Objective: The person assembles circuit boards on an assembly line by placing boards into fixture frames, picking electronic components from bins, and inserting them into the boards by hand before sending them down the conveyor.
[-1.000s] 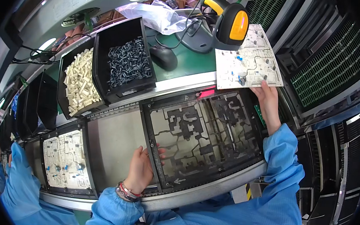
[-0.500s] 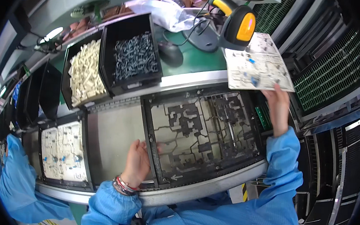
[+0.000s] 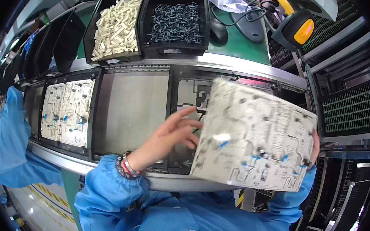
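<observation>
I count two white circuit boards [image 3: 264, 130] [image 3: 65, 112], at nine and three o'clock; one cream-parts bin [image 3: 128, 58] and one dark-parts bin [image 3: 191, 51] around eleven; one mouse [image 3: 218, 32] just past twelve; one scanner [image 3: 294, 30] between one and two.

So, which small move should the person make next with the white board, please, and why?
Probably close the left grip on the board's left edge: its fingers are spread beside that edge, though I cannot tell whether they touch it. The right grip holds the opposite edge, and the board sits askew over the black frame, so two-sided support may steady it.
</observation>
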A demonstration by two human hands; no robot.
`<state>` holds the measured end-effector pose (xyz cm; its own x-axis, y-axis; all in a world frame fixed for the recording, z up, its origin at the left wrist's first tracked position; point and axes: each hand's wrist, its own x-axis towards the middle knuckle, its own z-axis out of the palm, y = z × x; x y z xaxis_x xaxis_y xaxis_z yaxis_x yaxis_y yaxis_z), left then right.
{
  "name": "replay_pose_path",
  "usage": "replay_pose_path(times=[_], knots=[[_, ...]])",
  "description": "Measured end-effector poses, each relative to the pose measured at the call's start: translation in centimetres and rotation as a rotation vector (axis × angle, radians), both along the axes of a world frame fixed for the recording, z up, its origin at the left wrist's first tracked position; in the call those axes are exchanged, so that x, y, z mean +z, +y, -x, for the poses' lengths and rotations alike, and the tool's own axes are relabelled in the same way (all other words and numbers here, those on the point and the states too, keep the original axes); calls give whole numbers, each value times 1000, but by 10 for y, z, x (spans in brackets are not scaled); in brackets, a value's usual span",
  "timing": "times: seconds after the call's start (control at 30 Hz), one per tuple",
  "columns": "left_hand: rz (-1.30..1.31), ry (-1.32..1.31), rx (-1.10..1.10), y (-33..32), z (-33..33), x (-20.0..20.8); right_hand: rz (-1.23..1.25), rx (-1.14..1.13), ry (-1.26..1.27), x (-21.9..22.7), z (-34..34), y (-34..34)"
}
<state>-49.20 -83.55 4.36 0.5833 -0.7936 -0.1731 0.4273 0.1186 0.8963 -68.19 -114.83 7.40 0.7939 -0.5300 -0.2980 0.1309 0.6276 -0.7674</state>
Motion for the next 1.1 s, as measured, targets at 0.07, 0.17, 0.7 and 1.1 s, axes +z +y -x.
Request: replay_pose_path(times=[0.07,0.17,0.7,1.1], knots=[[-4,28,-129,4,1,-11,-97,113,88,-2,-16,4],[-15,-87,31,14,1,-22,83,216,46,-33,-7,-18],[-322,-757,386,33,-10,9,444,236,121,-48,-13,13],[-307,-771,377,30,-11,2,1554,221,538,-51,-11,27]])
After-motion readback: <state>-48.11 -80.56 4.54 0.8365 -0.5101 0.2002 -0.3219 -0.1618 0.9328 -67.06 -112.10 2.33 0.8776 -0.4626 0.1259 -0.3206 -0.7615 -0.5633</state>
